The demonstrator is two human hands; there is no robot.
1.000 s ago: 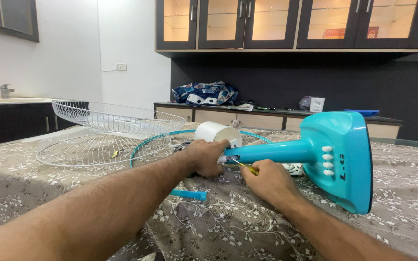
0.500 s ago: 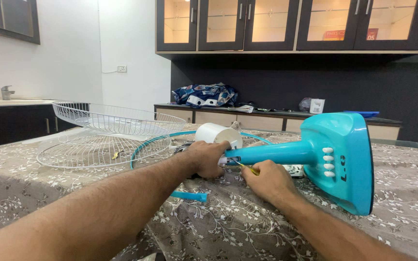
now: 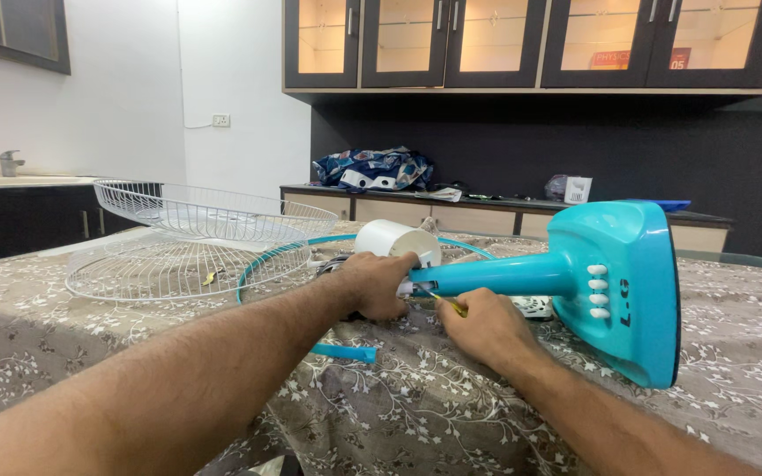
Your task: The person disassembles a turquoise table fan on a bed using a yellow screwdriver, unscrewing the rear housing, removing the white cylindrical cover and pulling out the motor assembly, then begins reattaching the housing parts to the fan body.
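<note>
The work in hand looks like driving or loosening a screw where the turquoise fan stand [image 3: 522,275] meets the white motor housing [image 3: 396,241], at the centre of the frame; the stand lies on its side on the cloth-covered surface [image 3: 90,353], its base [image 3: 621,291] tipped up at the right. The left hand [image 3: 374,284] is curled closed around the joint, steadying it; the right hand [image 3: 485,326] is closed on a yellow-handled screwdriver [image 3: 448,304], its tip aimed left under the neck. The next move, I judge, calls for keeping the tip seated while turning; the screw itself is hidden. Two white wire guards [image 3: 196,242] lie at the left.
</note>
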